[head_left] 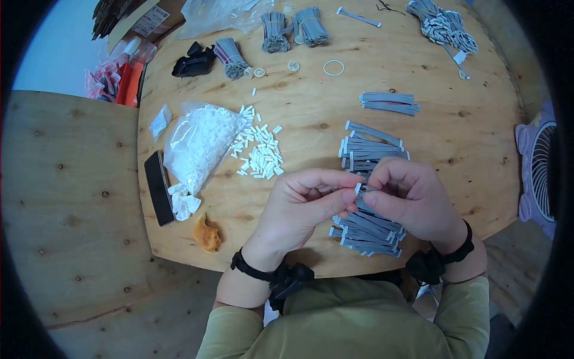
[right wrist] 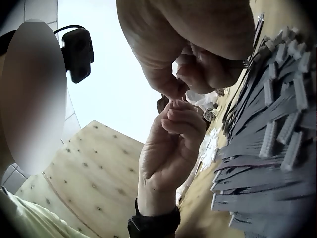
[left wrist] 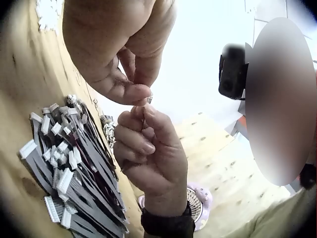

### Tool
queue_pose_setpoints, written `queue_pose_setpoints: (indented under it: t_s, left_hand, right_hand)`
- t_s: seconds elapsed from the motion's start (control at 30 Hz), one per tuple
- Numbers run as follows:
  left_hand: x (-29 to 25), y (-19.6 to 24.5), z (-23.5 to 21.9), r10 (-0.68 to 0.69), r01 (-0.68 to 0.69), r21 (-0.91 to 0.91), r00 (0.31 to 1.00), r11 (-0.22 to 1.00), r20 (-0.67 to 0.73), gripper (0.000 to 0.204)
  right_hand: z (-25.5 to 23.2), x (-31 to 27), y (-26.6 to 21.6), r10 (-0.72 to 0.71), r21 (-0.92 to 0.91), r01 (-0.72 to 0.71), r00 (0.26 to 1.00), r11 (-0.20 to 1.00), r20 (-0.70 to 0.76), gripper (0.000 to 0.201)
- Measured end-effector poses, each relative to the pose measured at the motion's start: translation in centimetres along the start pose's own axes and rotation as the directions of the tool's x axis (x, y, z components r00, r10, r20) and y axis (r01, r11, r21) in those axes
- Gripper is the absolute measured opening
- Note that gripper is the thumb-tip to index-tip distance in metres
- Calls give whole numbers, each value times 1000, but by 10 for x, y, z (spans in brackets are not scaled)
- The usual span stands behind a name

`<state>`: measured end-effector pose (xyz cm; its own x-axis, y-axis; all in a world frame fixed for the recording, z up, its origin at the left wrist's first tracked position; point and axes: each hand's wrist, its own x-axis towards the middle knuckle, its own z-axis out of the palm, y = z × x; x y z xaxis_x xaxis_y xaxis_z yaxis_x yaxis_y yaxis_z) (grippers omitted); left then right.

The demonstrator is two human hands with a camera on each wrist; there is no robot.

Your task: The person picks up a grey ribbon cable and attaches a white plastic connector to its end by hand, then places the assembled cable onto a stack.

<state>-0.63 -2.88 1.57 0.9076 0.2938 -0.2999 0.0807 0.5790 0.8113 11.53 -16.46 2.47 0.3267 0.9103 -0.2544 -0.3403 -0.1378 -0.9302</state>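
Note:
In the head view my left hand (head_left: 305, 200) and right hand (head_left: 409, 188) meet fingertip to fingertip over a pile of grey ribbon cables (head_left: 368, 230) with white end connectors. A small white connector (head_left: 358, 188) is pinched between my left thumb and forefinger. My right thumb and forefinger pinch a short grey ribbon cable (head_left: 371, 189) right beside it, mostly hidden by the fingers. Both wrist views show the hands raised beside the cable pile, with only a sliver of the held piece showing.
Loose white connectors (head_left: 263, 157) spill beside a filled clear bag (head_left: 200, 143). Left of it lie a phone (head_left: 158, 188) and a piece of bread (head_left: 206, 233). A small cable stack (head_left: 390, 103) and tied bundles (head_left: 311, 27) lie farther back. A fan (head_left: 538, 170) stands right.

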Motion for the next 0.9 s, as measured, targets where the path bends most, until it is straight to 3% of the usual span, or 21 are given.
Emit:
queue_pose_setpoints:
  t_s: [0.27,0.37,0.57,0.67,0.77,0.9]
  left_hand:
    - [0,0,0,-10,10,-54,1000,999,5,18]
    - [0,0,1,-13,13,-51,1000,999,1,18]
    - [-1,-1,1,13,-12,-28,1000,1000,19,18]
    - [-1,-2,1,38,-38,-3,999,999,19,18]
    - [0,-3,2,52,-52,18,999,998,14,18]
    - [0,-1,3,14,-14,24,1000,1000,-4,18]
  right_hand:
    - [3,-1,2,-135,-155,126,990,980,-46,5]
    - [0,-1,4,-115,-166,108,993,980,-31,5]
    - [2,0,-3,39,94,-37,999,995,-19,4]
    - [1,0,-5,85,62,-84,996,995,-18,5]
    - [1,0,-4,79,75,-77,996,994,-29,5]
    - [3,0,4,-41,2,41,998,999,-53,5]
